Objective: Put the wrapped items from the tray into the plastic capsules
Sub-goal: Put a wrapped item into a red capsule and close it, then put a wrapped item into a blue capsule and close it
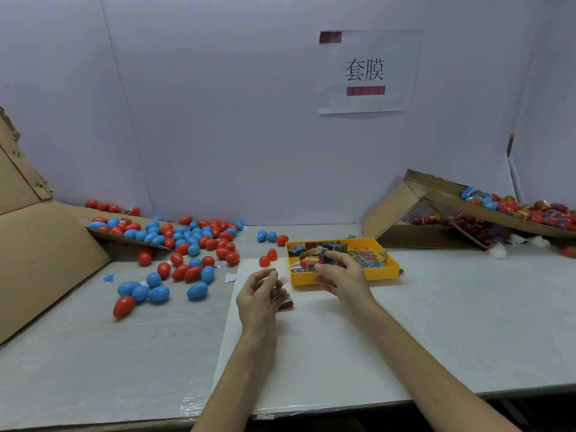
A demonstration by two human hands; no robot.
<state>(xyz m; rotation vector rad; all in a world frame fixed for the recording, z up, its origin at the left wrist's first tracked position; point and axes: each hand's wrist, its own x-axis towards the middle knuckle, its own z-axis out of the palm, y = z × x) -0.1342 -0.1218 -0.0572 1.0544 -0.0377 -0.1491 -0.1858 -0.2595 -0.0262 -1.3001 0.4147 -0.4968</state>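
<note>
On the white sheet (311,353) nearest me, my left hand (260,296) hovers palm inward with its fingers loosely curled. A scrap of wrapper shows at the fingertips and a small dark packet (287,304) lies just beneath, but I cannot tell whether that hand is pinching anything. Just beyond, my right hand (341,277) reaches over the front wall of the yellow tray (385,272), thumb and fingers closed around a wrapped item (311,262) lifted at the tray's near-left corner. A red bit shows at its left end, possibly part of a capsule, though I cannot be sure. The rest of the wrapped pieces sit heaped inside the tray. Two red halves (264,261) stand open on the sheet just left of the tray, close to my left hand. I judge this to be the pick-up step: one piece is in my grasp and not yet in a shell. Next I need to bring it across to those halves, have my left hand steady one, drop the piece in and press the other half on squarely. Farther left, red and blue capsules (187,241) spill across the table (467,307) from a cardboard flap (40,254). Far right, a tilted cardboard box (498,215) holds film-covered capsules, and a paper sign (364,71) hangs on the wall behind.
</note>
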